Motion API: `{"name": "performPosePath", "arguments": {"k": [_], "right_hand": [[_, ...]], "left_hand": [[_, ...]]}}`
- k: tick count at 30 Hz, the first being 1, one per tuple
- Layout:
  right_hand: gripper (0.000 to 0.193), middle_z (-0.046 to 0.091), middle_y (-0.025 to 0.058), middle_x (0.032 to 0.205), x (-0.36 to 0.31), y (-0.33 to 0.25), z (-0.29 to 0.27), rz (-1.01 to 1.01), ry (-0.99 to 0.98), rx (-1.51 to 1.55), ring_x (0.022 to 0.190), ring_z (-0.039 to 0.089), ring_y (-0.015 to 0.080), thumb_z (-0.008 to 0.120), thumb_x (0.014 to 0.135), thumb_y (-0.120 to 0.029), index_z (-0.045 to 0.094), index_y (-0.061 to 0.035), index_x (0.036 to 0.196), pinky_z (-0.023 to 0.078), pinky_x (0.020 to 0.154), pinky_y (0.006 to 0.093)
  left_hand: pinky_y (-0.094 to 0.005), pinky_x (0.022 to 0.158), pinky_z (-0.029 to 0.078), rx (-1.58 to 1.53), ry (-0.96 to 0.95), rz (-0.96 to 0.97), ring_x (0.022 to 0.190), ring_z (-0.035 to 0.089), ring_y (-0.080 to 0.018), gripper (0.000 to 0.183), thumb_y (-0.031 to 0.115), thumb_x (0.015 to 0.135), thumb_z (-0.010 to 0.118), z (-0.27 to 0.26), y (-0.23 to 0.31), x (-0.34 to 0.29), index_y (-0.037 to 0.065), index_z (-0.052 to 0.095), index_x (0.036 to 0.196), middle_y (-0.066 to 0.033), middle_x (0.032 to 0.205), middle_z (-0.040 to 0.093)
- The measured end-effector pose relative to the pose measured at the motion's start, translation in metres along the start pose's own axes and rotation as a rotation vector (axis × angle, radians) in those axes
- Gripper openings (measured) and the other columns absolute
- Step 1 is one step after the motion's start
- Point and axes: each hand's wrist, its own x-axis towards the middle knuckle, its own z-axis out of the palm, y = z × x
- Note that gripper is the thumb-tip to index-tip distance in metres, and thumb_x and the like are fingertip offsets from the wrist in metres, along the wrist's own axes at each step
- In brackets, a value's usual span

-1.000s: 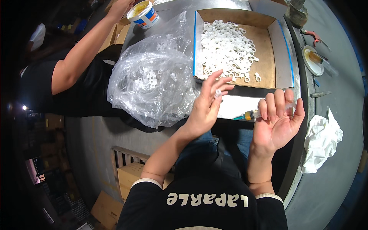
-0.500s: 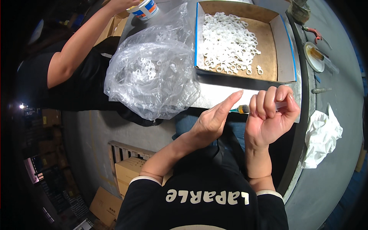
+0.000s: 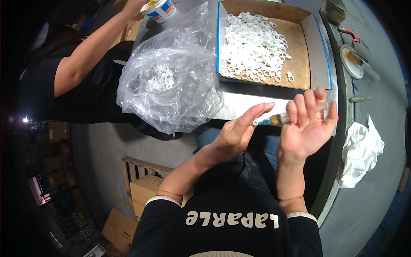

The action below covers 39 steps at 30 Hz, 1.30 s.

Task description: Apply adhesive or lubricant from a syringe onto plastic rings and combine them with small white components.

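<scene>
A syringe (image 3: pixel 281 118) with amber contents and a teal tip lies across my right hand (image 3: pixel 305 128). The fingers curl over its barrel, and the thumb is stretched away to the side. My left hand (image 3: pixel 236 133) pinches a small white plastic ring (image 3: pixel 255 123), partly covered by the fingers. The syringe's tip points left and is right beside this ring; whether they touch I cannot tell. Beyond my hands, an open shallow cardboard box (image 3: pixel 306 51) with blue edges holds a heap of similar white rings (image 3: pixel 257 47).
To the box's left lies a clear plastic bag (image 3: pixel 171 98) with more white rings. A co-worker's arm (image 3: pixel 92 49) reaches to a white tub (image 3: pixel 162 10). On the right bench are crumpled white paper (image 3: pixel 359 150), a small dish (image 3: pixel 350 64) and red-handled pliers (image 3: pixel 354 36).
My right hand has loosened, its thumb swinging outward and its fingers lifting, so more of the syringe shows. The white ring has come into view at my left fingers.
</scene>
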Motion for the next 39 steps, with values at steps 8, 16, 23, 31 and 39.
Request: {"name": "performPosePath", "arguments": {"k": [8,16,23,31,39], "right_hand": [[0.038,0.034,0.0025,0.065,0.004,-0.013,-0.004,-0.015,0.047,0.138,0.056,0.030,0.0131,0.044,0.091,-0.038,0.052,-0.0006,0.096,0.027,0.054,0.0277],[0.036,0.034,0.0018,0.063,-0.003,-0.024,-0.014,-0.058,0.072,0.081,0.055,0.029,0.0124,0.045,0.091,-0.037,0.049,-0.0006,0.094,0.028,0.050,0.0272],[0.035,0.033,0.0010,0.061,0.000,-0.005,-0.018,0.012,0.144,0.024,0.051,0.028,0.0112,0.042,0.092,-0.037,0.049,-0.0033,0.090,0.027,0.047,0.0258],[0.035,0.032,0.0001,0.058,-0.007,0.001,-0.009,0.071,0.141,-0.021,0.046,0.027,0.0104,0.041,0.092,-0.038,0.052,-0.0047,0.086,0.026,0.045,0.0252],[0.036,0.031,-0.0006,0.057,-0.010,-0.005,-0.001,0.021,0.090,0.007,0.046,0.026,0.0100,0.040,0.092,-0.038,0.050,-0.0040,0.086,0.024,0.044,0.0251]], "left_hand": [[-0.0396,0.106,0.027,0.119,0.123,-0.066,0.131,0.030,-0.0327,0.077,-0.004,0.081,0.057,-0.021,-0.017,0.071,0.005,0.011,0.141,-0.0239,0.139,0.031],[-0.0315,0.086,0.043,0.336,0.347,-0.034,0.106,0.054,-0.0230,0.053,0.009,0.074,0.071,-0.054,-0.013,0.086,0.005,0.048,0.121,-0.0134,0.125,0.048],[-0.0296,0.061,0.045,0.762,0.378,-0.522,0.066,0.057,-0.0186,0.019,0.014,0.077,0.066,-0.121,-0.040,0.017,0.006,0.062,0.094,-0.0063,0.084,0.061],[-0.0359,0.066,0.046,0.879,0.233,-0.550,0.070,0.061,-0.0262,0.020,0.021,0.078,0.064,-0.122,-0.080,0.004,0.006,0.064,0.092,-0.0102,0.083,0.062],[-0.0192,0.047,0.040,0.263,0.653,-0.438,0.059,0.056,-0.0062,0.017,0.018,0.087,0.061,-0.112,-0.044,0.003,0.003,0.063,0.093,-0.0030,0.067,0.061]]}}
